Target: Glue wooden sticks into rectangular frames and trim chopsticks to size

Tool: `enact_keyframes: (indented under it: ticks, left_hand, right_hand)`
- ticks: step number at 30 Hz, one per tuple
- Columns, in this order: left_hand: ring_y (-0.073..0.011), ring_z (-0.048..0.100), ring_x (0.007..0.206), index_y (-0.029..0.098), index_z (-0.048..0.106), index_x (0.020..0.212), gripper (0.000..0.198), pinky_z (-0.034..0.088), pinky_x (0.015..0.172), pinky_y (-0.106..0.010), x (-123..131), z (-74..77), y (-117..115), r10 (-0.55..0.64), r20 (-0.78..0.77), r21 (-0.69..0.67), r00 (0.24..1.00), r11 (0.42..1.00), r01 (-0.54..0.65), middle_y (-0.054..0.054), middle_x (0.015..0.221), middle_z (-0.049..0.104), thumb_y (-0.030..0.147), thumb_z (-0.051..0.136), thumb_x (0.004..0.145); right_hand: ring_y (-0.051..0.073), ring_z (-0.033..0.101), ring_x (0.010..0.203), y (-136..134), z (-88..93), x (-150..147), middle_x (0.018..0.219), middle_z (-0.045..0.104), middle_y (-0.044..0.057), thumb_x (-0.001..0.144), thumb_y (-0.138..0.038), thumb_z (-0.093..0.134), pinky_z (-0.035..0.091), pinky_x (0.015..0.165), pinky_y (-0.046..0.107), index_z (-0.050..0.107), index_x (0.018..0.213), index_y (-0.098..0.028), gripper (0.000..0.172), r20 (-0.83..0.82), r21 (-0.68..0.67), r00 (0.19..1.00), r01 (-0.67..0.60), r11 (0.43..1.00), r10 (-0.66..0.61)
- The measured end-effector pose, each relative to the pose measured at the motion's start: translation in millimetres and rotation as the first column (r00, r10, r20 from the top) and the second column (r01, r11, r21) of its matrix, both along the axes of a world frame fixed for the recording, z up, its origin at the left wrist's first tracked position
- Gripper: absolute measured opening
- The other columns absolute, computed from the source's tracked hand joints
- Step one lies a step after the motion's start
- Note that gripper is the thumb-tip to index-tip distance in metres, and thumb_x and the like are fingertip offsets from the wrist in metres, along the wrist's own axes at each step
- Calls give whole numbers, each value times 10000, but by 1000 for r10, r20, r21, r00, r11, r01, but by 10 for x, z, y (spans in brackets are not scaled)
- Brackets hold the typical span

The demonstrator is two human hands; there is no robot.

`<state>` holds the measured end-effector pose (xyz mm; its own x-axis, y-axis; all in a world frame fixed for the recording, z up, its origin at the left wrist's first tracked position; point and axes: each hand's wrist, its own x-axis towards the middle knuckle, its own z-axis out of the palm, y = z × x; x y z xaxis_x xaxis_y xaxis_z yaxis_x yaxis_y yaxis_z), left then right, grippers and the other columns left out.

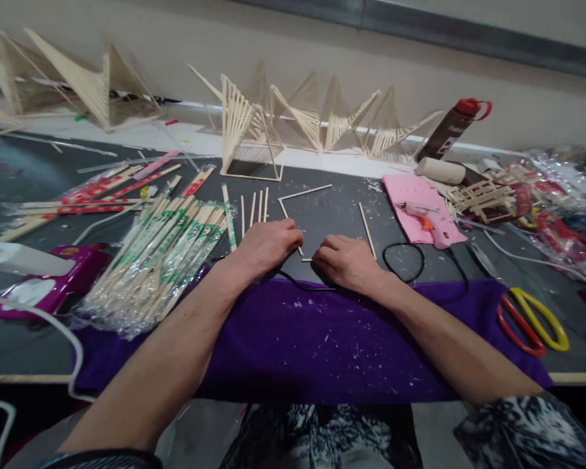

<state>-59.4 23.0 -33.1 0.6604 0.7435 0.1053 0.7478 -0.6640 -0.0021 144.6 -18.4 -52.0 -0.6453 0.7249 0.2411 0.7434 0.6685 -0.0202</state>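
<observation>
My left hand (266,244) and my right hand (344,260) rest knuckles-up on the dark table (336,208), close together, fingers curled down. Between them lies a joint of thin wooden sticks (303,193) forming an open angle; each hand pinches an end of a stick near the corner at the front. Several loose short sticks (254,208) lie just beyond my left hand. Another single stick (367,229) lies right of my right hand. My forearms cross a purple cloth (322,339).
A plastic bag of wrapped chopsticks (161,260) lies at left. Finished stick structures (247,127) line the back. A pink pad with a glue gun (422,218), a black cable (405,260), a brown bottle (449,127) and red-yellow scissors handles (532,319) sit at right.
</observation>
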Motion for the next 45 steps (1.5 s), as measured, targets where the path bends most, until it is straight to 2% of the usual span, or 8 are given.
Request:
enact_keyframes:
  ticks: [12,31,37,41,45]
  left_hand:
    - [-111,539,724,225,635,809,244,263,496,-235,41,29,-64,-76,25,-3,997,997,77,-3,818,592,297,411,873]
    - [-113,531,702,217,630,788,214,304,505,-230,74,41,-104,-129,57,38,990,991,127,-11,799,590,282,440,863]
    - [-108,529,707,210,614,821,204,316,516,-229,83,65,-121,-108,107,62,988,993,102,-16,862,572,279,430,875]
    - [-104,524,712,211,609,848,174,320,517,-217,104,90,-140,-123,125,77,985,991,114,-17,908,567,256,443,868]
    - [-108,521,718,195,602,840,160,332,519,-218,131,101,-162,-161,109,110,981,983,149,-26,903,567,237,449,863]
  right_hand:
    - [137,493,778,-3,1,78,867,594,47,906,-274,406,321,642,251,653,934,-229,253,-40,-45,999,-24,999,22]
    - [155,514,797,-37,38,89,866,605,71,901,-308,410,361,682,274,666,921,-195,280,-98,-78,994,-65,995,57]
    - [162,529,800,-55,65,48,873,616,66,886,-375,433,358,701,286,662,932,-189,299,-198,-53,978,50,997,-60]
    - [163,531,781,-33,59,3,837,619,53,865,-428,454,337,689,290,666,871,-196,314,-190,-32,976,100,995,-104]
    - [150,524,734,-26,55,-25,796,613,44,869,-410,441,324,660,281,657,812,-193,311,-183,-36,975,120,992,-125]
